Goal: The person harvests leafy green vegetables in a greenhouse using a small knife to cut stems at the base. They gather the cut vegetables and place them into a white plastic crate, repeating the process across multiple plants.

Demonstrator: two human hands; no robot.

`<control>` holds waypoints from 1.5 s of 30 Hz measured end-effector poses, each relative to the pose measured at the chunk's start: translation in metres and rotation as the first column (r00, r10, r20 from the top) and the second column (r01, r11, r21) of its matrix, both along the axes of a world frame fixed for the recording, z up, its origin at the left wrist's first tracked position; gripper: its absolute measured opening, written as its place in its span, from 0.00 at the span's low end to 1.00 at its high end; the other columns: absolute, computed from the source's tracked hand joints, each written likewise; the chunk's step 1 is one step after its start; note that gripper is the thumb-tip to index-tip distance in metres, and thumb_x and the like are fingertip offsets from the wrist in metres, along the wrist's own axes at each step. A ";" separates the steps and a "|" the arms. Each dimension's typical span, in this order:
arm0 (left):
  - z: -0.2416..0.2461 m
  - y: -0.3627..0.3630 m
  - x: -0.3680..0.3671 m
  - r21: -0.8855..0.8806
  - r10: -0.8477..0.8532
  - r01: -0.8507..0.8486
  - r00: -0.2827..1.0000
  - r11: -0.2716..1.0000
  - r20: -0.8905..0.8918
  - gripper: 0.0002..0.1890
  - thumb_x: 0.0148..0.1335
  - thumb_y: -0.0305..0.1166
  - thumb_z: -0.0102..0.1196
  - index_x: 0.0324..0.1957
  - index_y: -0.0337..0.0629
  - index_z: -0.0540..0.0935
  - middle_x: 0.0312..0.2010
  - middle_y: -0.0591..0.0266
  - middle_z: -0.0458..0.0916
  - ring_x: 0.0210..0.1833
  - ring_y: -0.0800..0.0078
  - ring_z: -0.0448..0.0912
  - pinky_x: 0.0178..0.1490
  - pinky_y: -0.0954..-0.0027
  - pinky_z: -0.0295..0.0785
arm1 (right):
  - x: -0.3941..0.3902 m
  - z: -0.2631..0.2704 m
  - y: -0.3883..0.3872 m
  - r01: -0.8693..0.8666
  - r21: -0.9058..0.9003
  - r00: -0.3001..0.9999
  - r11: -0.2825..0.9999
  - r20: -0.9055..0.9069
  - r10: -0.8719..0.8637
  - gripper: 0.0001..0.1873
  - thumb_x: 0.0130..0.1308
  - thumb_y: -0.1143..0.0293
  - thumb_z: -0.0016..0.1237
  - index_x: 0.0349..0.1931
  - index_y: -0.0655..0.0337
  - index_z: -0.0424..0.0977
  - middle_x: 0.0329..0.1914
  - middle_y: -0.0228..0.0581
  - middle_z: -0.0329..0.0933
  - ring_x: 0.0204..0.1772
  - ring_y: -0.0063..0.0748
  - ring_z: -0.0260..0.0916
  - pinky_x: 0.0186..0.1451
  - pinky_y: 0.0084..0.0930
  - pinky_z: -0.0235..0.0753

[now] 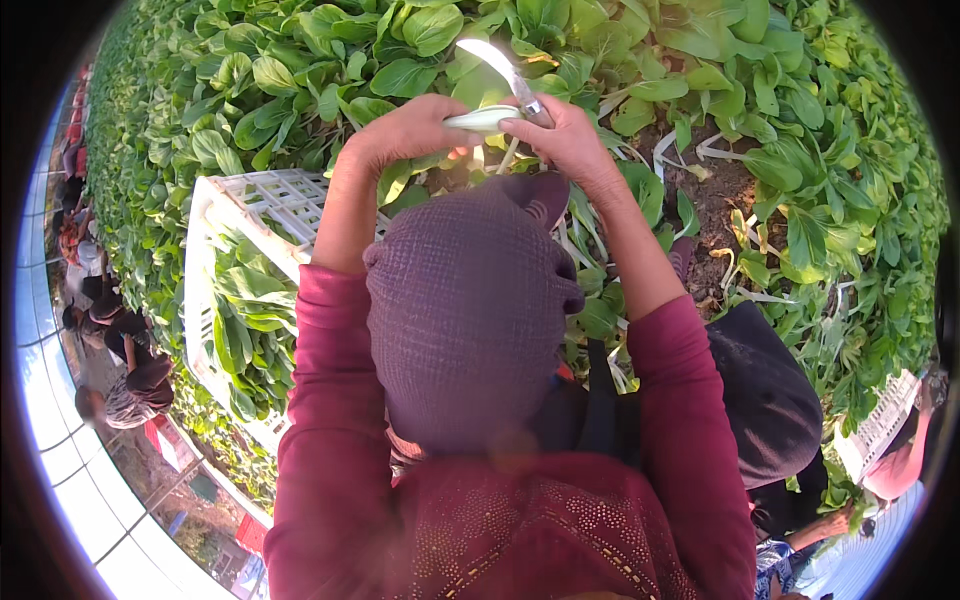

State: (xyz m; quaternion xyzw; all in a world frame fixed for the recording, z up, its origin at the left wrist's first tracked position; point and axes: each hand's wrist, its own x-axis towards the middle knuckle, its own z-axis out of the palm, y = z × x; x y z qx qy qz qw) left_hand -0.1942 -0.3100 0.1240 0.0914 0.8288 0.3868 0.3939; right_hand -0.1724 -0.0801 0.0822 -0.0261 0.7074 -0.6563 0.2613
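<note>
A bok choy plant with a pale stem is held between my two hands, level above the crop. My left hand is closed around its left side. My right hand pinches the right end with the thumb. That same hand also grips a small sickle, its curved bright blade pointing up and left. The fingers hide part of the sickle's handle and much of the plant. Below the hands, my raised knee in purple-grey cloth covers part of the ground.
Left of my knee, a white plastic crate holds leafy greens. Bok choy rows surround me. Cut stalks lie on bare soil at right. Other people are at the far left; another person's arm is near a crate at lower right.
</note>
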 end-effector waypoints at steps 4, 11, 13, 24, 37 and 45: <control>0.065 0.026 -0.013 0.197 -0.054 0.062 0.998 0.978 -0.042 0.16 0.63 0.39 0.58 0.43 0.35 0.79 0.30 0.67 0.80 0.34 0.80 0.76 0.43 0.76 0.71 | -0.008 0.074 0.037 -0.036 0.136 0.964 0.990 -0.257 0.070 0.20 0.58 0.57 0.60 0.46 0.59 0.77 0.21 0.21 0.67 0.22 0.13 0.58 0.24 0.16 0.58; 0.199 0.074 0.006 0.249 -0.115 0.184 0.956 0.951 -0.268 0.21 0.61 0.36 0.60 0.53 0.35 0.77 0.41 0.62 0.82 0.40 0.75 0.77 0.45 0.73 0.72 | 0.014 0.206 0.083 0.033 0.201 0.886 0.979 -0.460 0.065 0.13 0.60 0.60 0.59 0.35 0.61 0.80 0.15 0.22 0.66 0.18 0.14 0.59 0.21 0.16 0.56; 0.217 0.084 0.019 0.045 -0.141 0.200 0.817 0.979 -0.559 0.11 0.62 0.32 0.58 0.43 0.37 0.80 0.31 0.68 0.81 0.34 0.78 0.77 0.38 0.74 0.71 | 0.035 0.221 0.091 0.108 0.244 0.920 0.964 -0.393 -0.004 0.12 0.60 0.60 0.57 0.28 0.60 0.78 0.14 0.23 0.65 0.15 0.15 0.58 0.17 0.17 0.54; 0.218 -0.053 0.054 -0.553 -0.316 -0.479 0.489 0.682 -0.813 0.26 0.59 0.51 0.60 0.54 0.45 0.75 0.37 0.50 0.84 0.40 0.52 0.82 0.44 0.56 0.75 | 0.107 0.162 0.171 0.036 0.005 0.988 0.999 -0.149 -0.035 0.14 0.62 0.59 0.55 0.37 0.60 0.76 0.17 0.24 0.63 0.16 0.11 0.57 0.17 0.12 0.55; 0.043 0.153 -0.045 -0.604 -0.874 0.640 0.265 0.475 -0.407 0.11 0.53 0.37 0.57 0.35 0.42 0.80 0.28 0.53 0.82 0.35 0.54 0.81 0.41 0.56 0.76 | 0.093 -0.119 0.205 0.630 0.352 0.696 0.692 0.139 -0.704 0.21 0.66 0.62 0.47 0.58 0.57 0.69 0.23 0.31 0.72 0.19 0.21 0.66 0.18 0.23 0.65; -0.113 0.310 -0.073 -0.748 -0.889 0.599 -0.126 0.286 -0.441 0.15 0.49 0.29 0.60 0.41 0.38 0.86 0.63 0.52 0.70 0.62 0.61 0.71 0.50 0.61 0.75 | 0.063 -0.135 0.197 0.778 0.235 0.595 0.582 0.023 -0.804 0.22 0.72 0.64 0.44 0.64 0.58 0.64 0.24 0.26 0.71 0.20 0.12 0.64 0.20 0.12 0.62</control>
